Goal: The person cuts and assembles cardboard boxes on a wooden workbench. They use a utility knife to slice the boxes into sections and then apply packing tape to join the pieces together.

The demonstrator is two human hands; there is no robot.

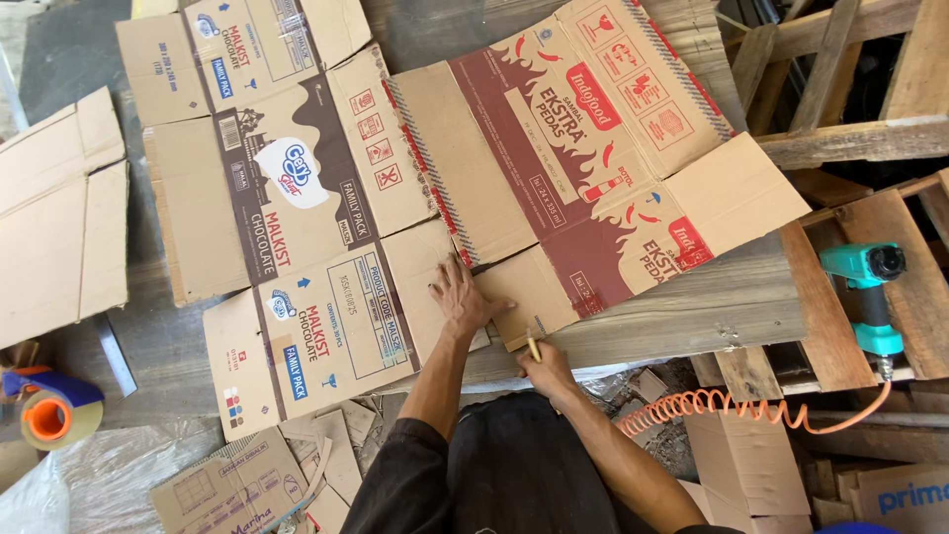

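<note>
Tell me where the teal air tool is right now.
In the head view, the teal air tool lies at the far right on a wooden pallet, right of the flattened red carton, its orange coiled hose trailing toward the person's right hand.

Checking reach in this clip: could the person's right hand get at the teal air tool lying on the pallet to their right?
Probably yes. The right hand is at the cardboard's edge holding a yellowish pencil-like tool; the teal air tool lies uncovered on the pallet boards, nothing between, though it needs a long sideways stretch.
</note>
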